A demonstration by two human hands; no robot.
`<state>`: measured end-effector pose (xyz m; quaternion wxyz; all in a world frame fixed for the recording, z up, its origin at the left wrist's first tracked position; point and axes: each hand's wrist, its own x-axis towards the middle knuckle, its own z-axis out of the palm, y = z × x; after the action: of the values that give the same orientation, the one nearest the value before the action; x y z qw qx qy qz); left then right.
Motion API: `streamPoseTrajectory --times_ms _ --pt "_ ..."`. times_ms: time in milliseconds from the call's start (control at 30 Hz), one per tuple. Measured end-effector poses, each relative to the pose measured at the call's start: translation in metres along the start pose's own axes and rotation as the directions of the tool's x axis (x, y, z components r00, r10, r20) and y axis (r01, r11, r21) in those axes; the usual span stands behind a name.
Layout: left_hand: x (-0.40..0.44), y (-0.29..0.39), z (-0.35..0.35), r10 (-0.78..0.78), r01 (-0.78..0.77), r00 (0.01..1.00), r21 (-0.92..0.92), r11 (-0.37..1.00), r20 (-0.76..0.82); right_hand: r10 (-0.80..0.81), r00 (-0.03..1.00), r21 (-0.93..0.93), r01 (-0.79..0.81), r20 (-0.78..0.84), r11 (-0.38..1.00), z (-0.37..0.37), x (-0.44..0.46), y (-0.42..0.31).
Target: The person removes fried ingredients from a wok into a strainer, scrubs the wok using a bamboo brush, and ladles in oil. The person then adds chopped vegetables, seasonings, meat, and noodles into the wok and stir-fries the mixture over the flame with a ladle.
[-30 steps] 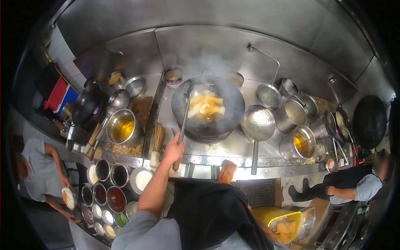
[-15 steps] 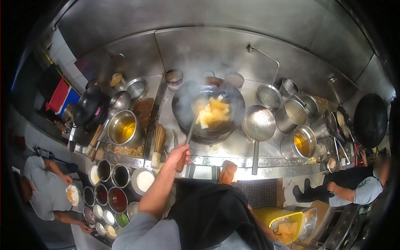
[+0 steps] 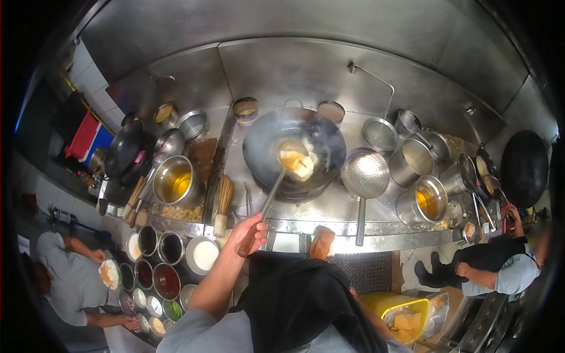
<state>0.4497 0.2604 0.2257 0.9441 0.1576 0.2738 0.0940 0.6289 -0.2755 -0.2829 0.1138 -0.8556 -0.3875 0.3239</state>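
Observation:
My left hand point(image 3: 250, 234) is closed round the wooden handle of a long ladle point(image 3: 291, 154). The ladle's bowl is over the black wok point(image 3: 259, 144), touching pale yellow pieces point(image 3: 299, 165) near the wok's middle. Thin steam hangs over the wok. Of my right arm only part of the forearm shows, low beside the black apron; its fingers cannot be made out. A brownish-orange lump point(image 3: 321, 243) lies at the counter edge by a striped cloth point(image 3: 286, 242). Right of the wok rests a perforated strainer point(image 3: 365, 173).
Pots of yellow liquid point(image 3: 174, 180) point(image 3: 428, 201) stand on both sides. A bamboo brush point(image 3: 223, 203) leans at the counter's left. Several sauce bowls point(image 3: 167, 281) sit at lower left. One person point(image 3: 73, 282) holds food at far left; another point(image 3: 509, 273) is at right. A yellow bin point(image 3: 379, 303) stands below.
My left hand has turned the ladle and drawn it slightly toward me. The yellow pieces have shifted and bunched at the ladle, and the steam is thinner. The person at right has raised a hand.

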Motion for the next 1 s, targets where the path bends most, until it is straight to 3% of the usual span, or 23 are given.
streamPoseTrajectory --times_ms 67,133,367,433,467,533,600,667,700,800,867,1000 --pt "-0.006 -0.001 0.009 0.02 -0.019 0.999 0.054 0.998 -0.026 -0.011 1.0 -0.017 0.011 -0.007 1.0 0.001 0.0 0.0" --pt "-0.008 -0.004 0.015 0.11 -0.078 0.983 0.208 0.975 -0.149 -0.025 1.0 -0.033 0.024 -0.015 0.999 0.001 0.002 0.0" --pt "-0.002 -0.003 0.016 0.138 -0.066 0.981 0.425 0.903 -0.139 -0.096 0.994 -0.115 0.089 -0.06 0.989 0.008 0.003 -0.003" --pt "-0.001 -0.007 0.017 0.265 -0.058 0.951 0.755 0.653 -0.157 -0.116 0.99 -0.144 0.104 -0.083 0.984 0.01 0.002 -0.005" --pt "-0.001 -0.01 0.014 0.263 -0.057 0.952 0.758 0.65 -0.154 -0.125 0.987 -0.158 0.109 -0.097 0.981 0.012 0.001 -0.006" --pt "0.001 -0.019 -0.002 0.472 -0.037 0.881 0.991 0.132 -0.03 -0.156 0.98 -0.203 0.129 -0.124 0.971 0.015 0.001 -0.009" --pt "-0.008 -0.016 -0.005 0.494 -0.044 0.869 0.998 0.039 0.019 -0.219 0.956 -0.331 0.146 -0.195 0.932 0.025 0.001 -0.015" --pt "-0.034 -0.01 0.019 0.329 0.168 0.92 0.972 0.164 -0.215 -0.18 0.972 -0.229 0.143 -0.153 0.963 0.022 0.007 -0.016" --pt "-0.04 -0.008 0.02 0.325 0.169 0.922 0.973 0.158 -0.213 -0.15 0.983 -0.134 0.135 -0.105 0.982 0.017 0.008 -0.016" --pt "-0.061 -0.004 0.006 0.315 0.156 0.936 0.987 0.028 -0.157 -0.08 0.996 -0.095 0.076 -0.045 0.993 0.017 0.005 -0.016" --pt "-0.069 0.0 -0.002 0.352 0.122 0.934 0.981 -0.152 -0.061 -0.056 0.998 -0.078 0.055 -0.014 0.995 0.018 0.006 -0.018" --pt "-0.055 0.002 -0.016 0.36 0.141 0.932 0.963 -0.228 -0.052 -0.039 0.997 -0.11 0.047 0.072 0.993 0.016 0.008 -0.024"
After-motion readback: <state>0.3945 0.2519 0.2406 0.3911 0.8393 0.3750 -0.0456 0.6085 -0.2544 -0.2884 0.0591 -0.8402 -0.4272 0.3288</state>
